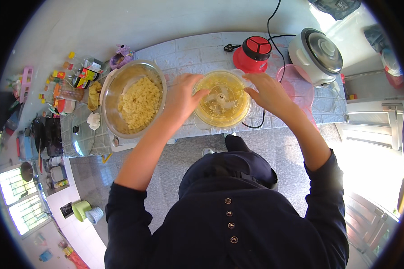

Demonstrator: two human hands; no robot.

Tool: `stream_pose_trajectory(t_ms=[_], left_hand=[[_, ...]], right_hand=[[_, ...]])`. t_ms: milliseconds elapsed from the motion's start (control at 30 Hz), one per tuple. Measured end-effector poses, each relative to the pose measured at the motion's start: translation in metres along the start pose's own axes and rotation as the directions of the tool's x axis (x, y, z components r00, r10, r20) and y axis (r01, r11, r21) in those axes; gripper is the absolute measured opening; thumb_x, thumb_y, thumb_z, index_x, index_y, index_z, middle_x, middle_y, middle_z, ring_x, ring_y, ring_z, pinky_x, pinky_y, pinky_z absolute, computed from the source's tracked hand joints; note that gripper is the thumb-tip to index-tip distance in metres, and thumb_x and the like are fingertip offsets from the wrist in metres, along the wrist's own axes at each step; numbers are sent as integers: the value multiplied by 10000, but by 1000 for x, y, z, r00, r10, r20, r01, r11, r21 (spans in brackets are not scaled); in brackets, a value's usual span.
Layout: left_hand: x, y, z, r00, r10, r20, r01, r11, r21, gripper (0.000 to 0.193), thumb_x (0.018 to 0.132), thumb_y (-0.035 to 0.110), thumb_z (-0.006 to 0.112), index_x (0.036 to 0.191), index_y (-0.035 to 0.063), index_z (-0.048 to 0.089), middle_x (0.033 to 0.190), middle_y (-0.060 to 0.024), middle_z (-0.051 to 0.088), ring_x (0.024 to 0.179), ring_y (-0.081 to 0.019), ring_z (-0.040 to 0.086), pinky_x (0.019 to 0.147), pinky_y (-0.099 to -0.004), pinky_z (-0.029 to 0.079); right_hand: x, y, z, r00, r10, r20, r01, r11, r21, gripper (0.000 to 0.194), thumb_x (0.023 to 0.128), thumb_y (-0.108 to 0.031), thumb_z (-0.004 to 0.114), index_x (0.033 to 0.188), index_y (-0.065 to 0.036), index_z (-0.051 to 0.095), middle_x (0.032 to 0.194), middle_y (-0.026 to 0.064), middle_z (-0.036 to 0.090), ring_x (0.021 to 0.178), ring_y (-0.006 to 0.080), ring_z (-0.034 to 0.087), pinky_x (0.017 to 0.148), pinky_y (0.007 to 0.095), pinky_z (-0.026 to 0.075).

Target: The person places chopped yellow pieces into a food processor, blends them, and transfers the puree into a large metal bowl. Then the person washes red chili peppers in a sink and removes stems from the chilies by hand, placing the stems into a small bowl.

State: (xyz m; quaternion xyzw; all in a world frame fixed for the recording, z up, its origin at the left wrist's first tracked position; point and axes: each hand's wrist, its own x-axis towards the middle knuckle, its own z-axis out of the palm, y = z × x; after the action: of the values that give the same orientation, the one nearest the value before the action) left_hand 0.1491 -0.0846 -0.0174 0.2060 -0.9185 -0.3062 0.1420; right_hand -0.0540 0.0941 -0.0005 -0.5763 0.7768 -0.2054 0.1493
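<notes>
A clear food chopper bowl point(202, 124) sits at the table's front edge, straight before me. Its round transparent lid point(234, 95) has a small hub in the centre, and chopped yellowish bits show through it. My left hand point(185, 95) grips the left side of the rim, thumb over the lid. On the opposite side my right hand point(264, 90) holds the rim between thumb and fingers. Left of the bowl, a large steel basin point(113, 116) holds a heap of finely chopped pale-yellow food point(139, 102). The red chopper motor unit point(252, 55) stands behind the bowl.
A black plug point(228, 48) and cord lie near the motor unit. To the right are a pink plastic container point(294, 82) and a rice cooker point(318, 55). At the left are several bottles point(70, 72), a glass pot lid point(82, 134) and crumpled white tissue point(93, 120).
</notes>
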Motion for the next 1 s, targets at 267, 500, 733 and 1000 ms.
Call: stream_pose_trajectory(t_ms=[267, 500, 733, 1000], left_hand=[[-57, 2, 48, 992, -92, 89, 93, 996, -10, 1405, 549, 582, 838, 1455, -63, -21, 1489, -318, 136, 1391, -454, 173, 1134, -488, 190], [-59, 3, 63, 991, -83, -108, 75, 994, -76, 1327, 556, 523, 864, 1447, -72, 82, 1465, -295, 216, 1366, -407, 261, 1112, -457, 251], [-45, 21, 11, 980, -174, -96, 133, 933, -335, 1322, 510, 451, 906, 1452, -48, 125, 1450, -268, 283, 1357, -361, 308, 1102, -449, 288], [6, 33, -74, 975, -220, -38, 141, 738, -660, 1299, 533, 437, 912, 1467, -31, 140, 1455, -243, 314, 1376, -329, 309, 1110, -427, 305]], right_hand=[[47, 25, 30, 977, 123, 176, -123, 992, -11, 579, 871, -406, 594, 1172, 83, 525, 1083, 273, 613, 1036, 396, 596, 888, 464, 464], [62, 34, 30, 976, 105, 191, -86, 991, -104, 497, 822, -417, 634, 1001, 46, 619, 985, 260, 644, 967, 382, 627, 822, 453, 490], [87, -4, -24, 964, 177, 199, -178, 984, -17, 554, 793, -470, 692, 1044, 18, 615, 898, 125, 655, 821, 263, 636, 761, 341, 520], [122, -53, -95, 934, 267, 236, -353, 594, 723, 333, 838, -270, 699, 963, 33, 642, 757, 75, 607, 581, 157, 580, 498, 262, 495]])
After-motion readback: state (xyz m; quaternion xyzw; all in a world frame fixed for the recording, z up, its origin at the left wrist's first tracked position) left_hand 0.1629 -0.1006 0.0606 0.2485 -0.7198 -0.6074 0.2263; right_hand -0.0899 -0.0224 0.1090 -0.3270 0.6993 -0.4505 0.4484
